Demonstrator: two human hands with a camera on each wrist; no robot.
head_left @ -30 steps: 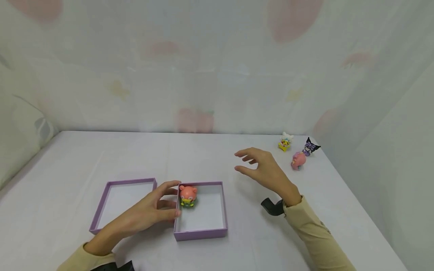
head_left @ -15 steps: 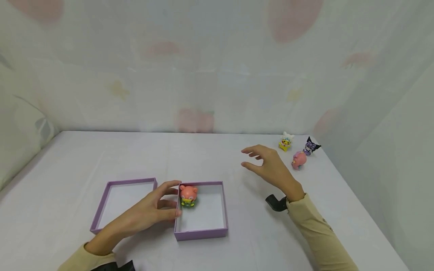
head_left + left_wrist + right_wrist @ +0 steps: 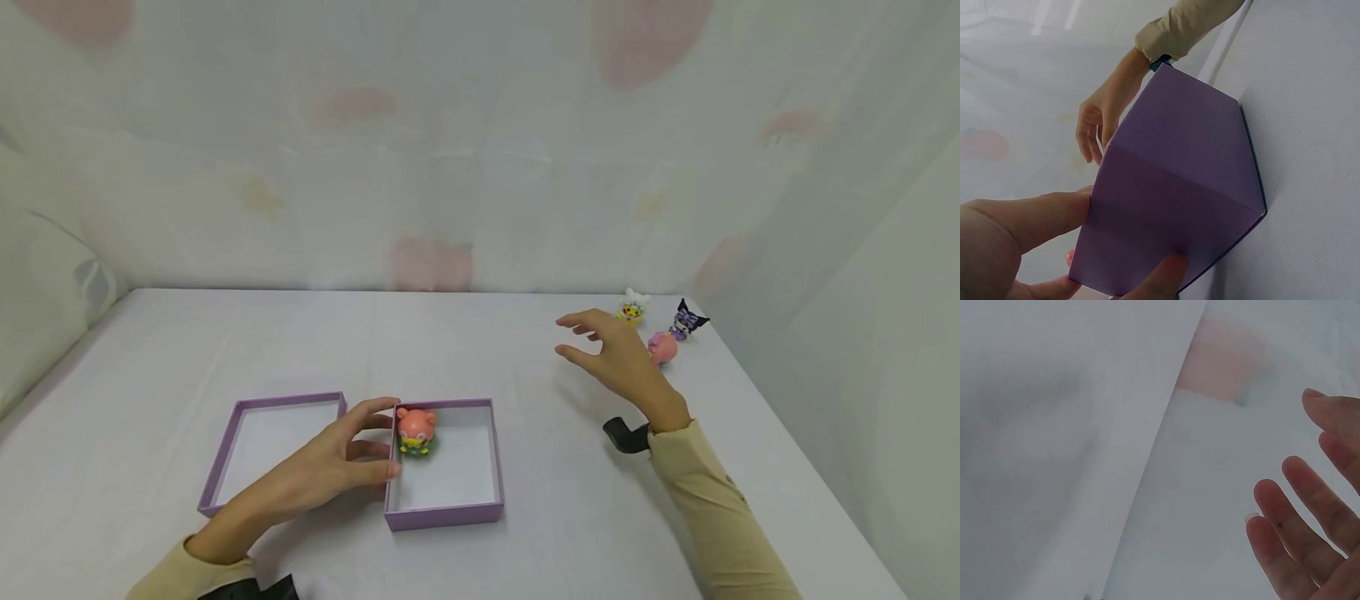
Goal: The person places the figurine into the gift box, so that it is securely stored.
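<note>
A small pink toy with a green and yellow base sits in the far left corner of an open purple box. My left hand rests against the box's left wall, with the thumb at the far corner and the fingers along the side. In the left wrist view the thumb and a fingertip lie on the purple wall. My right hand hovers open, fingers spread, just left of a pink figurine. It holds nothing, and its fingers show bare.
A second shallow purple tray lies left of the box, beside my left hand. A yellow and white figurine and a purple and black one stand at the table's far right corner. Patterned curtain walls close the back and right.
My right hand has moved right and farther away, closer to the figurines. The left hand, the box and the toy have stayed put.
</note>
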